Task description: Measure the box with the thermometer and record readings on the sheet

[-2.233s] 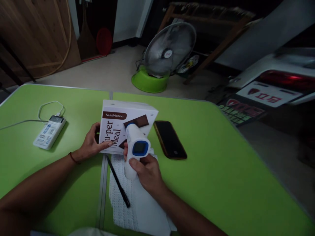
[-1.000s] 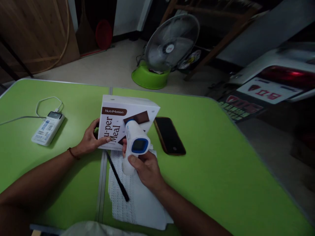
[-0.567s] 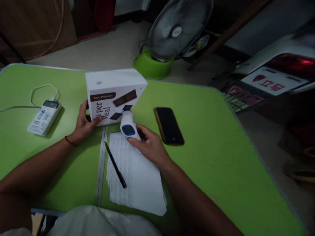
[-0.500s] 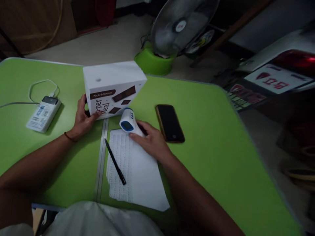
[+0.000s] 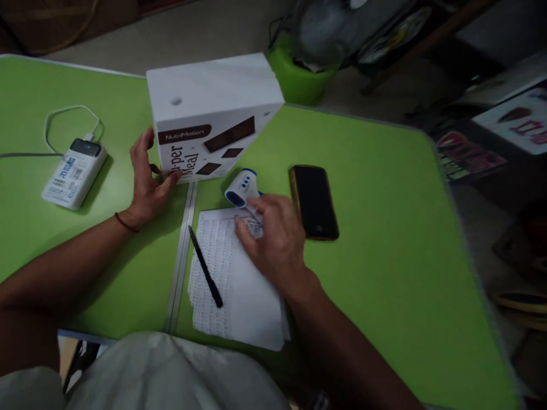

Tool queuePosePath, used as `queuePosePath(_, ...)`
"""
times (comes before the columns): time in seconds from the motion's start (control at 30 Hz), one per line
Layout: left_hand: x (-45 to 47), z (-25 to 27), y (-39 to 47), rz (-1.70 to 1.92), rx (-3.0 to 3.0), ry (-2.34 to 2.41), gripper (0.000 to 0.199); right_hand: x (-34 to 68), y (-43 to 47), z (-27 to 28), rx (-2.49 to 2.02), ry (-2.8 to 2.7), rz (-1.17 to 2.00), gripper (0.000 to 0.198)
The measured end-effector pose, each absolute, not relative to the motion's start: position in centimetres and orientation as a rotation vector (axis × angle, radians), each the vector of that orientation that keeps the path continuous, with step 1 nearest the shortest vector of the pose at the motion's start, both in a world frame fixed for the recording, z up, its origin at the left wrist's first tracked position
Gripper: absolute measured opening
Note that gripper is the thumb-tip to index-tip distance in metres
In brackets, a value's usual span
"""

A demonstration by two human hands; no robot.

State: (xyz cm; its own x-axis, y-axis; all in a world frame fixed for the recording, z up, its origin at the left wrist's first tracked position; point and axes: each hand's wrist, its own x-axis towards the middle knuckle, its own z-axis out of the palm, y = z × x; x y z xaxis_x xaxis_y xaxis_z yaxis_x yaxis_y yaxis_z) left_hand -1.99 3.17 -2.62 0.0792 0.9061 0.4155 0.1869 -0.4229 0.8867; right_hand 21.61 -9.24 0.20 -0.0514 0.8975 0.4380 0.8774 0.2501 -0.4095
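Observation:
A white NutriMotion box [image 5: 213, 94] with brown bar pictures stands upright on the green table. At its lower left corner is my left hand [image 5: 149, 182], thumb on the printed face and the other fingers at the left side, partly hidden. To the right of the box's base, a white and blue infrared thermometer [image 5: 243, 185] lies over the top of the paper sheets [image 5: 252, 290]. My right hand [image 5: 276, 233] is over its handle, thumb and fingers apart, not wrapped round it. A black pen [image 5: 205, 267] rests on the written part of the sheets.
A smartphone [image 5: 316, 202] lies right of my right hand. On the left is a white power bank [image 5: 74, 173] with a cable plugged in. A metal seam [image 5: 182, 256] crosses the table. Beyond the far edge are a green stool [image 5: 305, 77] and a fan [image 5: 322, 28].
My right hand has loosened from the thermometer, which now lies lower and turned beside the box. My left hand stays at the box corner. The view has tilted down.

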Motion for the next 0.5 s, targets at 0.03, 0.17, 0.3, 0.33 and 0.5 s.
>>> queuePosePath(0.03, -2.0, -2.5, 3.0, 1.457, 1.761, 1.121, 0.084, 20.7, -10.1, 0.5, -1.527, -2.0, 0.187, 0.022)
queuePosePath(0.17, -1.5, -2.5, 2.4, 1.669, 1.969, 1.226, 0.073, 18.1, -12.7, 0.5, -1.409, -2.262, 0.459, 0.017)
queuePosePath(0.3, -1.1, -2.1, 1.3, 1.741, 2.15, 1.148, 0.051, 18.2, -12.4, 0.2, -1.366, -2.271, 0.408, 0.021)
queuePosePath(0.33, -1.0, -1.9, 1.0, 1.725, 2.2, 1.081, 0.043, 18.4, -12.1, 0.2, -1.349, -2.221, 0.388, 0.025)
queuePosePath(0.5, -1.1, -0.9, 0.4, 1.169, 2.392, 0.638, 0.011, 19.9, -10.6, -0.1, -1.183, -2.009, 0.312, 0.036)
